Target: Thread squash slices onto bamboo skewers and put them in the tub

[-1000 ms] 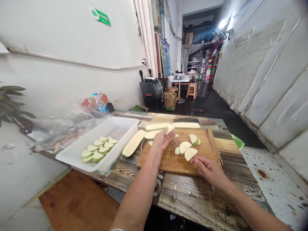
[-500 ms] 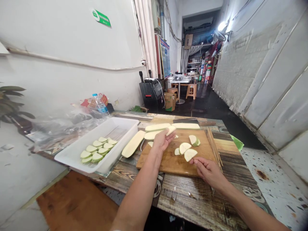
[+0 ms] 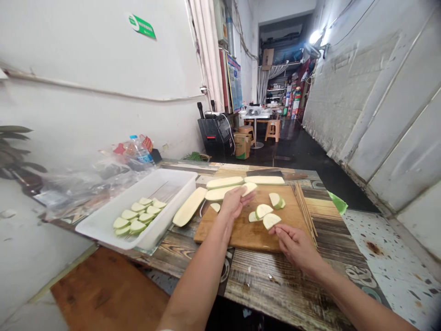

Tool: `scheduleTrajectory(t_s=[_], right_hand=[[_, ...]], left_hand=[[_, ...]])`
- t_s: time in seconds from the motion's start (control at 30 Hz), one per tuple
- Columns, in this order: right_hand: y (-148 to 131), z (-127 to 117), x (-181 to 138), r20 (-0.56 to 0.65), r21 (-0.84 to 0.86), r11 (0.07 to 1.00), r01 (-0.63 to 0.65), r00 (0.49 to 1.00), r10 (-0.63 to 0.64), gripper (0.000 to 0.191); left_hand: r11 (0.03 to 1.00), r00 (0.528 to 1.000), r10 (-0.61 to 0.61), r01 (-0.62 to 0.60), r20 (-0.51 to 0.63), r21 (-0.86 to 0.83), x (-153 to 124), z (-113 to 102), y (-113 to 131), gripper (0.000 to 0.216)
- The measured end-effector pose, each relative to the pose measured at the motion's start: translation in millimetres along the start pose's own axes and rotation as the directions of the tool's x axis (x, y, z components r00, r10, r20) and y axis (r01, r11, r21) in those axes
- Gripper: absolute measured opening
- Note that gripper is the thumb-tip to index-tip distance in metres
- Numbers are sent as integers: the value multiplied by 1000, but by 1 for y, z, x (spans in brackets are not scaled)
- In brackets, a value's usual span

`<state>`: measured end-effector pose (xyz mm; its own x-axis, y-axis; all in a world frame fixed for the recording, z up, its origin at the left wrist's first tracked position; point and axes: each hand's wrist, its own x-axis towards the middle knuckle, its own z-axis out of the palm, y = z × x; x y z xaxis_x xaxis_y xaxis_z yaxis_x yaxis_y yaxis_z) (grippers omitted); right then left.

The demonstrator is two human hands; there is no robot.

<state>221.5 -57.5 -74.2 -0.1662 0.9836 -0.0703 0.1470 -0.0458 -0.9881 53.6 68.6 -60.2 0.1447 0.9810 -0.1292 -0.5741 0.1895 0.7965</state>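
Note:
My left hand (image 3: 237, 201) is closed on a pale half-round zucchini slice (image 3: 249, 187) above the cutting board's far side. Over the board's front right, my right hand (image 3: 292, 241) is pinched shut at the lower edge of another half-round slice (image 3: 271, 221); a thin skewer seems to be in those fingers, mostly hidden by them. Beyond that piece rest more cut slices (image 3: 263, 210), and a short stack (image 3: 275, 201) lies to their right. All are on the wooden cutting board (image 3: 237, 236). Thin bamboo skewers (image 3: 305, 209) lie along its right edge.
Left of the board stands a white tray (image 3: 188, 177) with rows of slices (image 3: 138, 216). Long zucchini halves (image 3: 189, 207) lie around the board's far left. A knife (image 3: 292, 176) is at the back. Plastic bags (image 3: 86, 184) and a bottle (image 3: 142, 151) crowd the table's left end.
My left hand has moved a little to the right with its slice, toward the right hand. The right hand keeps nearly the same place and pinch.

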Motion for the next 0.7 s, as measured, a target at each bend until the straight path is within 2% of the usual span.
scheduleTrajectory(t_s=[0.2,0.3,0.37,0.43,0.53,0.6,0.7], right_hand=[[6,1,5,34,-72,995,72,997,-70,36],[12,1,7,44,-174,974,146,989,-140,37],[15,-2,6,9,-320,918,233,970,-243,35],[16,-5,5,-21,-490,816,306,932,-362,31],[15,-7,4,-22,-630,704,327,899,-437,26],[13,-6,4,-16,-599,729,333,905,-426,26],[11,-4,6,-22,-386,873,299,943,-333,27]], left_hand=[[990,999,5,-11,-47,-139,0,6,-3,17],[985,995,23,-38,-92,-171,-2,9,0,14],[981,992,16,-40,-128,-188,-3,11,2,13],[978,988,-6,-25,-152,-207,-4,12,4,13],[972,987,-29,-9,-158,-235,-4,12,4,13],[970,990,-36,1,-136,-244,-3,12,3,13],[969,994,-43,17,-100,-248,-2,11,1,13]])
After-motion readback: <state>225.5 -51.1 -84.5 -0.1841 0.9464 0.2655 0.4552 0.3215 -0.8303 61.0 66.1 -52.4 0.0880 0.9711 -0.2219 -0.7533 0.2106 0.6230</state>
